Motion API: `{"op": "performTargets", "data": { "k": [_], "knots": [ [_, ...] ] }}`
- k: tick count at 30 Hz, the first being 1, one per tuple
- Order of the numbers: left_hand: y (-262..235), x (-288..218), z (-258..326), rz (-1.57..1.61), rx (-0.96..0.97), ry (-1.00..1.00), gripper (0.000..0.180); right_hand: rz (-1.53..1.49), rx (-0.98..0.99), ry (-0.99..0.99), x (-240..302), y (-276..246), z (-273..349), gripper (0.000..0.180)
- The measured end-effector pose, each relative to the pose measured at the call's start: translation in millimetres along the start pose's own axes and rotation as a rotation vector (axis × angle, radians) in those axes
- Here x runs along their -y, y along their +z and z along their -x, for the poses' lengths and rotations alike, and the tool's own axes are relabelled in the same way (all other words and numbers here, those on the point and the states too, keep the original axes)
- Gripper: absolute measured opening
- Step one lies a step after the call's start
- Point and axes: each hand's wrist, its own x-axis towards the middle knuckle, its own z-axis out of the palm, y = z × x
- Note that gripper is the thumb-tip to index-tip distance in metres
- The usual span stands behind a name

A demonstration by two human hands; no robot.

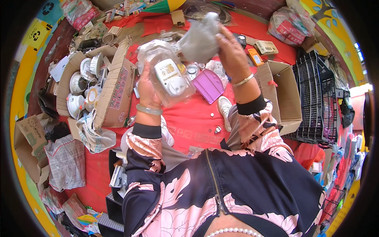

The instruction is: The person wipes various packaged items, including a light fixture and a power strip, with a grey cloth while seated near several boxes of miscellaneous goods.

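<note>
My left hand (149, 90) grips the left edge of a clear plastic blister pack (183, 71). A white device (169, 73) with a round dial sits inside the pack, its front facing up. Raised just beyond it to the right, my right hand (233, 49) pinches a crumpled grey cloth (200, 39), which hangs beside the pack and hides part of what lies behind. Below the cloth, a purple plastic tray-like piece (209, 85) rests among clear plastic pieces and small white parts.
To the left stands a cardboard box (118, 89) of round white light fittings (79, 83). An open cardboard box (286, 94) and a black plastic crate (316, 100) are at the right. Small parts (218, 129) lie on the red floor covering (189, 128) between my shoes.
</note>
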Motion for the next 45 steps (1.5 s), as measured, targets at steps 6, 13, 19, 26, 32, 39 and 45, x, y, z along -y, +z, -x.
{"op": "performTargets", "data": {
  "k": [6, 13, 19, 26, 32, 39, 45],
  "knots": [
    [-11.2, 21.8, -4.2, -0.113, 0.002, -0.106, 0.047, 1.045, 0.659, -0.46, -25.5, 33.6, 28.3, 0.033],
    [1.7, 27.1, 7.1, -0.334, 0.184, -0.202, 0.061, 1.119, 0.233, -0.706, -34.8, 29.2, 18.2, 0.025],
    [13.5, 20.7, 12.1, -0.455, 0.284, -0.24, 0.079, 0.389, -0.379, -0.057, -38.8, -46.2, -21.9, 0.024],
    [11.5, 21.7, 15.2, -0.501, 0.232, -0.281, 0.078, 0.484, 0.314, -0.079, -18.2, -7.6, -2.8, 0.045],
    [6.0, 26.2, 14.9, -0.538, 0.276, -0.35, 0.077, 0.489, 0.374, 0.145, -18.7, 7.5, 6.6, 0.039],
    [15.8, 18.5, 14.8, -0.131, 0.379, -0.501, 0.079, 0.206, 0.175, 0.052, -19.7, -4.6, 6.1, 0.018],
    [8.3, 36.7, 22.6, 0.039, 0.4, -0.729, 0.083, 0.025, 0.114, -0.036, -8.3, -15.3, -0.5, 0.013]
  ]
}}
